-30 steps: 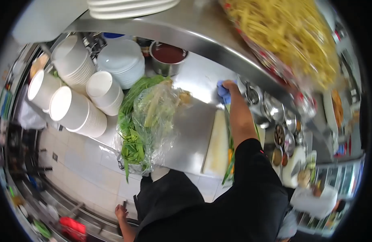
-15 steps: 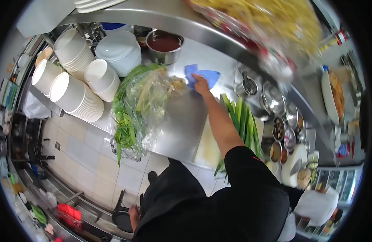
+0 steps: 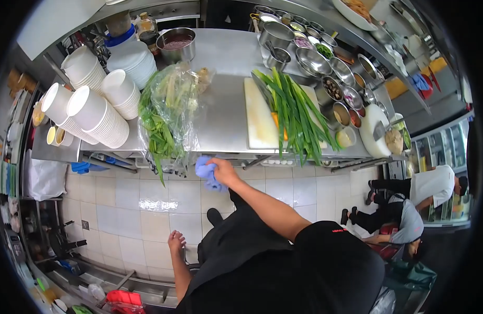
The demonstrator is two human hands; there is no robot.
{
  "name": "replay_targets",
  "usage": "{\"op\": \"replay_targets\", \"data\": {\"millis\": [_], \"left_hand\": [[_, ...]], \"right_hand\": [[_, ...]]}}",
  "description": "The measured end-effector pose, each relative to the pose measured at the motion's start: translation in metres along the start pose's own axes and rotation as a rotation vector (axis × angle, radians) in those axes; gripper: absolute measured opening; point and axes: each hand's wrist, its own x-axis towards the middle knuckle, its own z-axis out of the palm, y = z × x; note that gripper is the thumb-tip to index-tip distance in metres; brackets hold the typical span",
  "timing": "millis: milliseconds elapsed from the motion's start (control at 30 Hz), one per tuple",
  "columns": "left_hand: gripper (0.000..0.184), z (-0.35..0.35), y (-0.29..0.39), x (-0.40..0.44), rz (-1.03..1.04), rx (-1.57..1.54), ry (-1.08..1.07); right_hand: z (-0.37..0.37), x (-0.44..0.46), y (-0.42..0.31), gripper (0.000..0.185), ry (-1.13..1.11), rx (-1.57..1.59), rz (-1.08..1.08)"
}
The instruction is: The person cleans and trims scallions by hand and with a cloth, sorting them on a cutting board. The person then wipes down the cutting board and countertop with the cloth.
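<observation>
My right hand [image 3: 224, 171] is closed around a crumpled blue cloth [image 3: 209, 174] just past the front edge of the steel counter [image 3: 223, 125]. Low on the left hangs my left hand [image 3: 177, 241], fingers loosely curled and apart, holding nothing I can see. Leafy greens in a clear plastic bag [image 3: 173, 99] lie on the counter, some leaves drooping over the edge. Farther right, green onions [image 3: 294, 107] rest across a white cutting board [image 3: 259, 115], beside a knife [image 3: 262, 89] and an orange handle [image 3: 279, 125].
Stacked white tubs [image 3: 97, 118] and lids [image 3: 131, 62] fill the counter's left end. A pot of dark red liquid [image 3: 177, 45] stands at the back. Metal bowls [image 3: 314, 62] of ingredients crowd the right. Two people [image 3: 432, 186] are at the far right by a glass-fronted fridge.
My right hand has drawn the blue cloth back from the far part of the counter to its front edge. My left hand shows more fully. The view has shifted, revealing more counter and floor.
</observation>
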Motion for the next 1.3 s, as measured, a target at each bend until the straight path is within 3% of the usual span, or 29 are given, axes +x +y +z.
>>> {"op": "replay_targets", "data": {"millis": [133,200,267,400,467,500,533,600,633,667,733,833,900,933,967,1000,1067,1167,1200,1267,1300], "left_hand": [[0.043,-0.030,-0.064,-0.003,-0.125,0.090,-0.052],[0.031,-0.053,-0.097,0.005,-0.162,0.066,-0.138],[0.015,-0.053,-0.105,-0.012,-0.162,0.025,-0.090],[0.016,-0.051,-0.098,-0.025,-0.171,0.060,-0.094],[0.018,-0.047,-0.088,-0.028,-0.192,0.056,-0.120],[0.019,-0.043,-0.080,-0.032,-0.185,0.061,-0.069],[0.020,-0.034,-0.069,-0.030,-0.169,0.060,-0.022],[0.021,-0.023,-0.048,-0.027,-0.168,0.029,0.001],[0.022,-0.017,-0.040,-0.026,-0.173,0.001,0.024],[0.022,-0.013,-0.033,-0.026,-0.180,-0.007,0.041],[0.023,0.002,-0.019,-0.024,-0.153,-0.072,0.079],[0.032,0.018,-0.010,-0.018,-0.129,-0.112,0.175],[0.039,0.039,-0.012,-0.014,-0.127,-0.179,0.238],[0.042,0.050,-0.012,-0.027,-0.131,-0.211,0.308],[0.042,0.061,-0.015,-0.038,-0.118,-0.263,0.339],[0.042,0.073,-0.015,-0.045,-0.105,-0.307,0.366],[0.043,0.090,-0.036,-0.056,-0.132,-0.393,0.408],[0.033,0.110,-0.075,-0.073,-0.201,-0.337,0.359],[0.032,0.107,-0.100,-0.077,-0.173,-0.168,0.284],[0.033,0.097,-0.136,-0.072,0.009,0.500,0.155],[0.035,0.093,-0.143,-0.071,0.073,0.731,0.115]], "right_hand": [[0.007,-0.011,-0.017,0.034,0.070,0.030,0.048],[-0.004,0.005,-0.016,0.036,0.164,0.057,-0.013],[-0.036,0.027,-0.040,0.037,0.356,0.021,-0.015],[-0.073,0.074,-0.032,0.032,0.578,-0.083,-0.067],[-0.074,0.084,-0.020,0.048,0.218,-0.533,0.286],[-0.061,0.091,-0.003,0.068,0.145,-0.623,0.287],[-0.050,0.099,0.013,0.068,0.146,-0.621,0.282],[-0.032,0.102,0.014,0.075,0.415,-0.713,0.014],[-0.031,0.115,0.012,0.072,0.424,-0.714,0.056],[-0.029,0.134,0.016,0.072,0.405,-0.707,0.051],[-0.033,0.191,0.021,0.065,0.628,-0.722,0.124],[-0.061,0.303,0.042,0.061,0.696,-0.758,0.307],[-0.080,0.376,0.056,0.062,0.736,-0.996,0.276],[-0.102,0.404,0.041,0.061,0.712,-0.782,0.233],[-0.106,0.445,0.062,0.060,0.810,-0.818,0.075],[-0.113,0.492,0.082,0.059,0.730,-0.835,0.075],[-0.145,0.523,0.031,0.051,0.045,-0.699,0.110],[-0.106,0.576,0.076,0.047,-0.040,-0.283,-0.287],[-0.084,0.631,0.155,0.054,-0.066,-0.636,-0.569],[-0.103,0.540,0.064,0.055,-0.264,-0.431,-0.247],[-0.105,0.523,0.068,0.057,-0.275,-0.338,-0.357]]}}
